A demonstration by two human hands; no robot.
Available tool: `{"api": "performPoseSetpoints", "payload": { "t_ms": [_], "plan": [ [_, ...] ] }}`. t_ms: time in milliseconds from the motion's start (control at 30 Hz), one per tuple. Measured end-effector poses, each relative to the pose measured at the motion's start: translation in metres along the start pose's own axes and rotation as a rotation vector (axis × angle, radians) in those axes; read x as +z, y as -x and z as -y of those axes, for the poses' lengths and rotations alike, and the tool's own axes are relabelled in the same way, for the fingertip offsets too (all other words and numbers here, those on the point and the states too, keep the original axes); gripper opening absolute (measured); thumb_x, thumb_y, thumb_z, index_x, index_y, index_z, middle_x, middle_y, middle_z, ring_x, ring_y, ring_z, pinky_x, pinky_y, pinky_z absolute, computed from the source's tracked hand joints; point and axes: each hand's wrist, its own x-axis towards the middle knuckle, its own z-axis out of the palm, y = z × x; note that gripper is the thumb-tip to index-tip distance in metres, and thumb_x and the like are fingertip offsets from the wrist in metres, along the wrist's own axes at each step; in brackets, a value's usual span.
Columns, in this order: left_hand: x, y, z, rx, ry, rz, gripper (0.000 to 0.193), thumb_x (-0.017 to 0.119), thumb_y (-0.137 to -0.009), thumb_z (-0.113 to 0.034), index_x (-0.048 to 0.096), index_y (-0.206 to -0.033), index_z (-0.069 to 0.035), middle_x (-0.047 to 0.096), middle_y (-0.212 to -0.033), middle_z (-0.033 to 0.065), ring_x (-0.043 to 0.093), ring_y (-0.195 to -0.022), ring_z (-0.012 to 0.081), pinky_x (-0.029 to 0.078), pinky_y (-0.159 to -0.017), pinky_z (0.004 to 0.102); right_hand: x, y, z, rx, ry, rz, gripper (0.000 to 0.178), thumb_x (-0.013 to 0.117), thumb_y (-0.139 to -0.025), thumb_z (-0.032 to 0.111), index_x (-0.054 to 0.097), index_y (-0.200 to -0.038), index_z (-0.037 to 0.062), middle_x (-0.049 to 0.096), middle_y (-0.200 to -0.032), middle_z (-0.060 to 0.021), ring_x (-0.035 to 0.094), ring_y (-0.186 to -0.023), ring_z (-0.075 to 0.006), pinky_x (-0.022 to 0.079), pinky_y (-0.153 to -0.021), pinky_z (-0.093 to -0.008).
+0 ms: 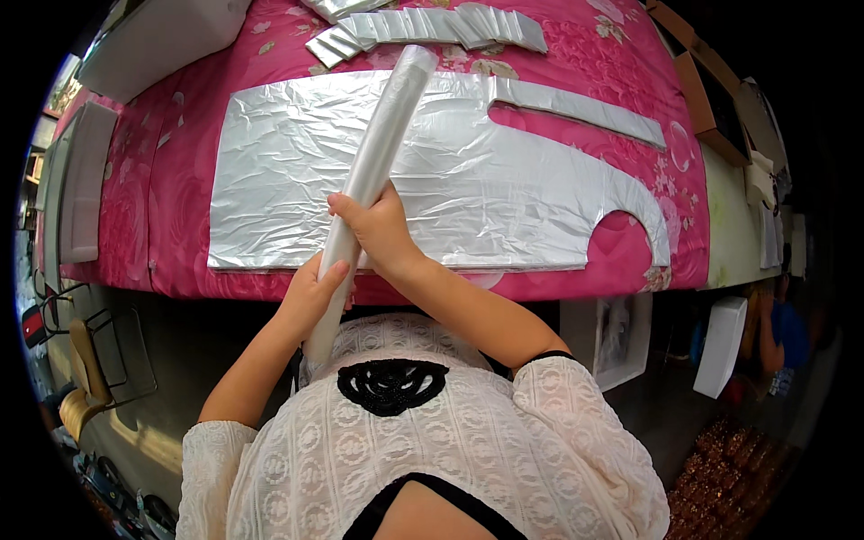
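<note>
Both my hands are closed around a long whitish translucent roll [382,144], which looks like rolled plastic film. My left hand [312,295] grips its lower part near my body. Higher up, my right hand [382,225] wraps round the roll with the thumb across it. The roll slants up and away to the right, over a flat silver sheet [297,171] lying wrinkled on the table. That sheet has a long strip at its far right and a rounded cut-out at its near right corner. Whether it is one layer or several is hard to tell.
A pink floral cloth [180,207] covers the table. Beyond the sheet lies a row of folded silver packets [423,27]. White boxes stand at the left [162,45], cardboard boxes [711,99] at the right. A white bin [621,342] and a chair [85,360] are below table height.
</note>
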Motion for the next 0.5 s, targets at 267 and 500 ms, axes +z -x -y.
{"api": "performPoseSetpoints", "payload": {
  "t_ms": [267,500],
  "plan": [
    [-0.032,0.015,0.028,-0.292,0.13,0.369,0.068,0.069,-0.072,-0.055,0.054,-0.112,-0.002,0.054,-0.068,0.0035,0.052,-0.05,0.0119,0.043,-0.046,0.0248,-0.125,-0.098,0.073,-0.135,0.074,-0.325,0.04,0.064,-0.082,0.015,0.047,-0.115,-0.0007,0.06,-0.091,-0.0086,0.057,-0.075,-0.0133,0.048,-0.066,-0.0255],
    [-0.029,0.023,0.038,-0.305,0.069,0.264,0.07,0.071,-0.07,-0.056,0.054,-0.111,-0.001,0.056,-0.07,0.0044,0.053,-0.052,0.0125,0.044,-0.047,0.0258,-0.134,-0.087,0.099,0.211,0.59,0.149,0.03,0.064,-0.085,0.03,0.066,-0.099,0.0037,0.062,-0.085,-0.0002,0.051,-0.064,-0.0059,0.04,-0.054,-0.0185]
  ]
}}
